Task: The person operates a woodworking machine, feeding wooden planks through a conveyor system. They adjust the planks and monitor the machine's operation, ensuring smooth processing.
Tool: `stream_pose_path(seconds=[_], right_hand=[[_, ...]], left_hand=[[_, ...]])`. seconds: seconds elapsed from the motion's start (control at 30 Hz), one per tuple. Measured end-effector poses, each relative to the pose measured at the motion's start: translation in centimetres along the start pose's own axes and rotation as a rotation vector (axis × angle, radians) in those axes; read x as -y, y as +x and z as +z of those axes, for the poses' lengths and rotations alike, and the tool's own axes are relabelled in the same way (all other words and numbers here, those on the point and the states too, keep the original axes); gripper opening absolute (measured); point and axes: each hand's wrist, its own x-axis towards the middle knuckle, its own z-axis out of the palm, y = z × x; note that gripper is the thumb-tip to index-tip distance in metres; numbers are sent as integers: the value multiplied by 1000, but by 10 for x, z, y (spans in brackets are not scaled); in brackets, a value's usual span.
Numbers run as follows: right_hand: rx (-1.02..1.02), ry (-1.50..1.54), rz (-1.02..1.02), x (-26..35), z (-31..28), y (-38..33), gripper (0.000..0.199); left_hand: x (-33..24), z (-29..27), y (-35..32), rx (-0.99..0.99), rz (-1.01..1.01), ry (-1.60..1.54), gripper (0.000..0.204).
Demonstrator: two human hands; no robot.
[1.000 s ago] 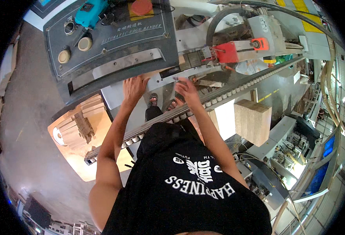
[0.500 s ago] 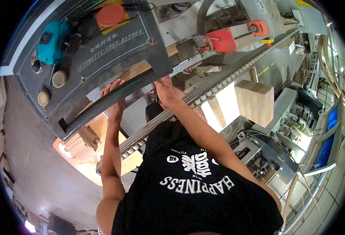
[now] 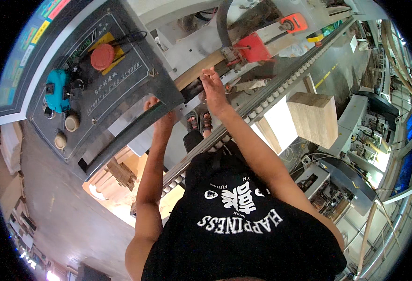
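A narrow wooden board (image 3: 199,71) lies on the machine bed, beyond the right edge of the black control panel (image 3: 117,89). My right hand (image 3: 215,93) is at the board's near edge with its fingers stretched out. Whether the fingertips touch the wood I cannot tell. Partly behind the panel's handle bar (image 3: 126,133) is my left hand (image 3: 164,122). Its fingertips show through the slot, apart and with nothing visible in them, over a grey surface.
A roller rail (image 3: 271,96) runs diagonally between my body and the machine bed. Beyond my right hand sits a red guard (image 3: 253,48). Stacked wood pieces (image 3: 312,119) stand at the right, more wood strips (image 3: 110,180) at the lower left. A red stop button (image 3: 103,57) tops the panel.
The wooden board has slid rightward out from behind the panel's slot. My right hand has moved up and right alongside it. My left hand no longer lies by the board; the view has shifted too.
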Motion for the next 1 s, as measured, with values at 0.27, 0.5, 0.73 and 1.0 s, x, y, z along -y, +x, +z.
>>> stream_pose_path(seconds=[0.27,0.5,0.73,1.0], right_hand=[[-53,-32,-12,0,-32,-28,58],[-192,-605,-337,40,-140,-120,37],[-318,-1275,-153,55,-309,-201,65],[-30,-1823,417,20,-404,-250,105]], left_hand=[[-80,15,54,94,-129,-56,48],[-117,52,93,-47,-150,23,40],[-115,47,100,-46,-154,115,37],[-140,-3,-4,5,-210,180,24]])
